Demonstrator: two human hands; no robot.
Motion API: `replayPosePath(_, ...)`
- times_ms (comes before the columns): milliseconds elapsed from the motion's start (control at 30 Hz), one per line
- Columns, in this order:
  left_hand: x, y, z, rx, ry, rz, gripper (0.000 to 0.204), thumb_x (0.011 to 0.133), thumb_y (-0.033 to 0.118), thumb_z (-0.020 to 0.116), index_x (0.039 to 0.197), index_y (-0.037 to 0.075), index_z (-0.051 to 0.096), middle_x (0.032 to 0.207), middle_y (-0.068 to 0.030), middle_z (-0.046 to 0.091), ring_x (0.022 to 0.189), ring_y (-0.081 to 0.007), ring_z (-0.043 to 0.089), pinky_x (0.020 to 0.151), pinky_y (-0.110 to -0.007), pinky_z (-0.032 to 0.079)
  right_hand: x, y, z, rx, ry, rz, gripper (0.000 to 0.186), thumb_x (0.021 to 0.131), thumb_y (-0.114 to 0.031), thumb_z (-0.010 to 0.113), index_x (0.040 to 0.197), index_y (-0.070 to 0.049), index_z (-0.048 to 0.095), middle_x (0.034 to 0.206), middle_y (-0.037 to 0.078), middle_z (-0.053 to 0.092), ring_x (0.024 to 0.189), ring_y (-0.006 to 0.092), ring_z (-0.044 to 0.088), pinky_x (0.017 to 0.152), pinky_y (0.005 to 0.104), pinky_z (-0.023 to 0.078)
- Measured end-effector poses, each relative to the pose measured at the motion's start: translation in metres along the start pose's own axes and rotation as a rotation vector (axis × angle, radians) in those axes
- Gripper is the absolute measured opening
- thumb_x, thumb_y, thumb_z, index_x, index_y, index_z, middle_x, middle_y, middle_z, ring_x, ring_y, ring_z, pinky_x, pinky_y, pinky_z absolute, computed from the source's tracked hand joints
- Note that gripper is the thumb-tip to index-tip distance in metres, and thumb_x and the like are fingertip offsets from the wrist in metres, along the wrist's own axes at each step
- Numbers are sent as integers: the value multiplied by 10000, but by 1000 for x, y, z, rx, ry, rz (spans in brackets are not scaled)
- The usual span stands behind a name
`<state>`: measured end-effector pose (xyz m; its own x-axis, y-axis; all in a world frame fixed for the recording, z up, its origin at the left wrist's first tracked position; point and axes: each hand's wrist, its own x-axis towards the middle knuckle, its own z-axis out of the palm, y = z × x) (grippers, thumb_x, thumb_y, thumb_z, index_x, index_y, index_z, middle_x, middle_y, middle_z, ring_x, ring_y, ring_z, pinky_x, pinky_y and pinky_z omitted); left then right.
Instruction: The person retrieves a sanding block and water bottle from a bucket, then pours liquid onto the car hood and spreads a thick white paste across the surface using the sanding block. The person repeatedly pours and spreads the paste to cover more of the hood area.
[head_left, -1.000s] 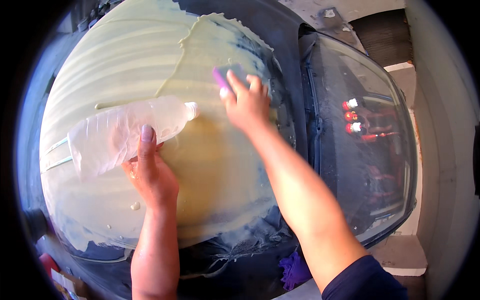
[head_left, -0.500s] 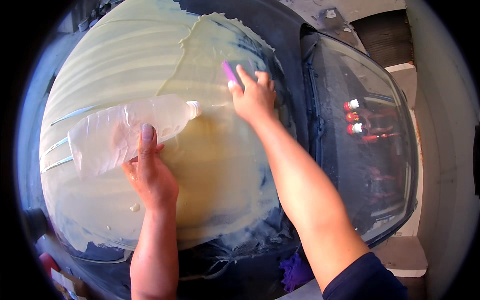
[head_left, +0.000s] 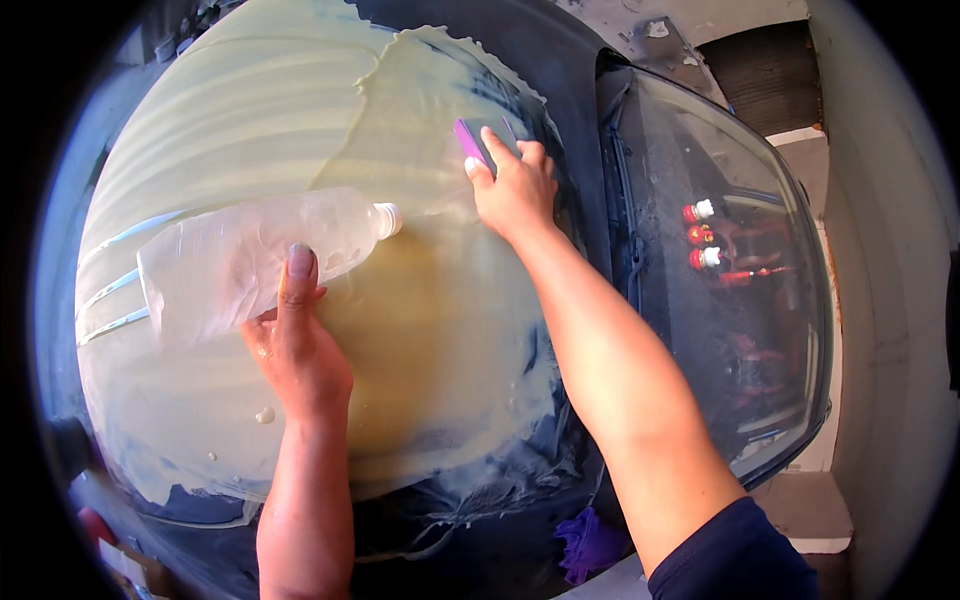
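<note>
While the left hand (head_left: 297, 350) grips a plastic bottle (head_left: 250, 262), the outstretched right hand (head_left: 515, 190) seemingly clasps a sanding block (head_left: 478, 138).

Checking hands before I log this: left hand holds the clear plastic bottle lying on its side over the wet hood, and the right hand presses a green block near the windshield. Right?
Not quite. The head view shows the block under the right hand is purple, not green. The rest stands: the left hand holds the clear bottle on its side over the wet hood, near the windshield.

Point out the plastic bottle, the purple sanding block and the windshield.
plastic bottle (head_left: 240, 265), head view, on the clear side wall, left of the thumb.
purple sanding block (head_left: 472, 140), head view, on its purple face above the fingers.
windshield (head_left: 745, 330), head view, on the middle of the glass.
</note>
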<state>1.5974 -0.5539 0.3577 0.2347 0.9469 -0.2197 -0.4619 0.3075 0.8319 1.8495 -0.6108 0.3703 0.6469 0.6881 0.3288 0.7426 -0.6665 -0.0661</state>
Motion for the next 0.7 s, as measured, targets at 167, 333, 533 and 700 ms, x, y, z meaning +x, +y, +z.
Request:
replayPosePath(167,4,11,-3,-51,25,37,448,873,277,713,1216,30,565,1137,-35,602,1007,-132,563,789,-309,434,-145,-1,-47,99,-72,-259,520,850,-324,684,1352,-245,574,1310,212,447,1187,404,441,997,501,354)
replayPosePath(333,0,3,-2,-68,12,0,511,884,284,701,1288,43,504,1212,-47,577,1060,-137,557,787,-310,430,-131,8,-50,75,-91,-220,509,859,-322,671,1354,-257,571,1302,214,457,1197,401,440,992,517,361)
replayPosePath(533,-3,8,11,-11,35,56,606,856,353,722,1318,24,510,1148,-58,618,1018,-149,566,790,-313,435,18,20,-5,7,-4,19,470,888,-371,620,1341,-250,580,1293,198,479,1197,392,457,986,509,388)
replayPosePath(700,4,8,-5,21,49,13,581,872,358,709,1307,26,515,1158,-54,614,1032,-148,561,798,-308,435,-123,19,-41,145,-78,-180,475,881,-312,660,1347,-257,585,1330,199,455,1221,396,444,1017,503,354)
